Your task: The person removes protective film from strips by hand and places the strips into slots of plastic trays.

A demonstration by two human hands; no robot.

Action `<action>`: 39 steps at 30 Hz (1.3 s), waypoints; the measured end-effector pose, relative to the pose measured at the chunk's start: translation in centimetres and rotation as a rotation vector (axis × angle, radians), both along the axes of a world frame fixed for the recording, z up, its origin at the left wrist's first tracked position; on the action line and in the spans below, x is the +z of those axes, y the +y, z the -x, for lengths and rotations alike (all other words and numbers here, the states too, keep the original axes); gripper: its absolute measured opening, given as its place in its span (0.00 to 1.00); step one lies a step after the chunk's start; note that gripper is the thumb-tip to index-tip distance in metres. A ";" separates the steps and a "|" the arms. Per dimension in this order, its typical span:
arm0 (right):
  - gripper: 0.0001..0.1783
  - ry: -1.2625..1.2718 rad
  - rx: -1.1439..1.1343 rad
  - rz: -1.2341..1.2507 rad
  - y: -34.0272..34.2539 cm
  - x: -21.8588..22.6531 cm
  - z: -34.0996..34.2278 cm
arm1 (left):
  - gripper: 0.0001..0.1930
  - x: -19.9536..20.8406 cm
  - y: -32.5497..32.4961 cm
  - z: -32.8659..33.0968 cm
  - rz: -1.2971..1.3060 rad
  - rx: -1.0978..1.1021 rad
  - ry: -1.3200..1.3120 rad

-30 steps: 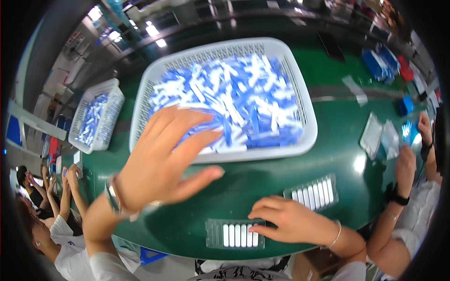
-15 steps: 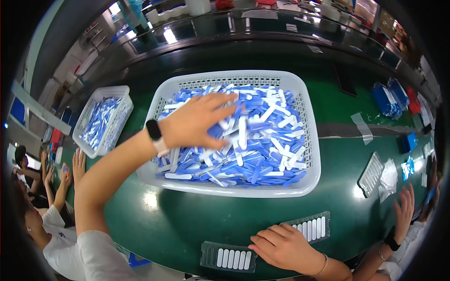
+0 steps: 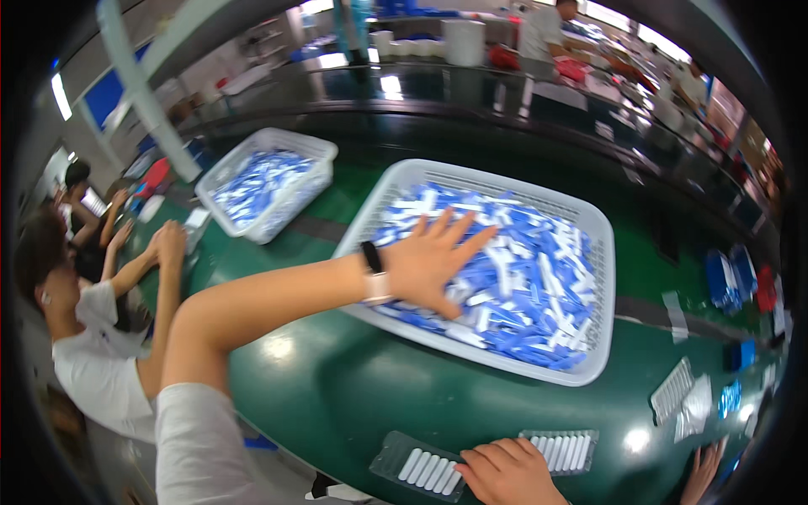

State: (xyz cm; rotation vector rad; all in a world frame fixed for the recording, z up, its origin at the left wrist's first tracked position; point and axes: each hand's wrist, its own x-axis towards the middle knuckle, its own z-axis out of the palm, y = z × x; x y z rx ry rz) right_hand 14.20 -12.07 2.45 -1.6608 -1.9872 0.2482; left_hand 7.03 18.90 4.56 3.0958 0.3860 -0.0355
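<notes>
A large white plastic basket full of loose blue and white flat strips with rounded ends, resembling small nail files, stands on the green table. My left hand, with a dark band at the wrist, reaches over the strips, palm down and fingers spread; it grips nothing visible. Near the table's front edge, my right hand rests between two clear plastic trays, fingers loosely bent. Its fingertips touch the end of the left tray, which holds a row of white strips. The right tray, similarly filled, is partly behind the hand.
A smaller white basket of similar strips stands at the far left, near a seated co-worker. Rightward lie an empty-looking clear tray, plastic film and blue boxes. Another person's hand shows lower right.
The view has turned, so the baskets appear farther right and tilted. My left hand's fingers are spread wider over the strips. My right hand stays by the trays. The left co-worker's hands have come together.
</notes>
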 end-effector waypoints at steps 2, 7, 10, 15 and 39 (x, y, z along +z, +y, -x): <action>0.09 0.011 -0.009 -0.050 0.4 -0.2 0.6 | 0.56 0.6 0.4 -1.3 -0.054 0.013 -0.002; 0.06 0.095 -0.141 -0.114 0.8 -0.1 0.9 | 0.53 0.2 -1.4 -1.0 -0.016 0.008 -0.078; 0.07 0.064 -0.154 -0.141 1.6 -2.2 0.8 | 0.53 -1.8 -1.2 0.4 -0.004 0.043 -0.181; 0.05 0.086 -0.176 -0.136 1.1 -3.5 0.3 | 0.50 -0.3 -0.4 -2.0 -0.010 0.211 -0.052; 0.10 0.098 -0.116 -0.107 1.3 -5.6 -0.1 | 0.30 -2.2 1.2 -4.8 -0.171 -0.008 -0.462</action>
